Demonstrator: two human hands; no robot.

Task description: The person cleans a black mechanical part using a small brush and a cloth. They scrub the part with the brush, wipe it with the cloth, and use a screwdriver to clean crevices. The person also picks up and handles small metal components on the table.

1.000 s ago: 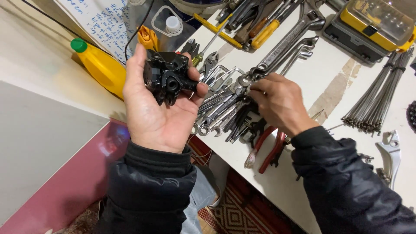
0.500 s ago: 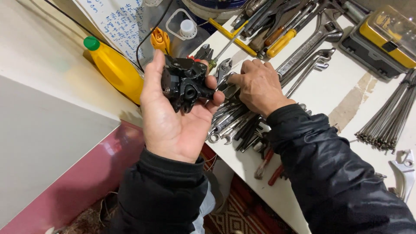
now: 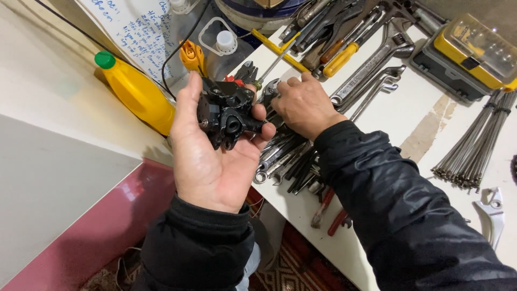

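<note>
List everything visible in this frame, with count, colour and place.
black mechanical part: one, black, held in the left palm
wrenches: a pile, silver, on the white bench under the right hand
bottle: one, yellow with green cap, left of the held part
case: one, yellow lid on grey base, top right
spokes: a bundle, silver, right edge
pliers: one pair, red handles, bench front edge
left hand: palm up, cradling the part
right hand: resting on the wrenches

We see a white surface on the right, a pale wall on the left, a dark red floor between them, and a patterned rug near us.
</note>
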